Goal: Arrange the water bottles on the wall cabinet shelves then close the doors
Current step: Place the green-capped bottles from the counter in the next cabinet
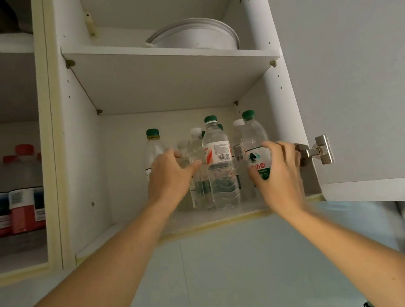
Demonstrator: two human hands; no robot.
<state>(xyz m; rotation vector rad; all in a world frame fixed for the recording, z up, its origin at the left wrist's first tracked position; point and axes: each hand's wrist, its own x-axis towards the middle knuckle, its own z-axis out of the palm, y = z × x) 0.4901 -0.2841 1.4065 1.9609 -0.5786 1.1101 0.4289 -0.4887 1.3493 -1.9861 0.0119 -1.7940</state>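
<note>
Several clear water bottles stand close together on the lower shelf [205, 225] of the open wall cabinet. The tallest in front has a green cap and a red-and-white label [218, 156]. My right hand [281, 171] is wrapped around the rightmost green-capped bottle [255, 144], which has a green-and-white label and stands near the cabinet's right wall. My left hand [171, 176] is at the left of the group, fingers and thumb spread in front of another green-capped bottle [154, 144]. It partly hides that bottle and grips nothing that I can see.
The right cabinet door [353, 83] stands swung open, its metal hinge [321, 150] just right of my right hand. A white round pan [194, 35] lies on the upper shelf. The compartment to the left holds red-capped bottles [9, 192]. Pale tiled wall lies below the cabinet.
</note>
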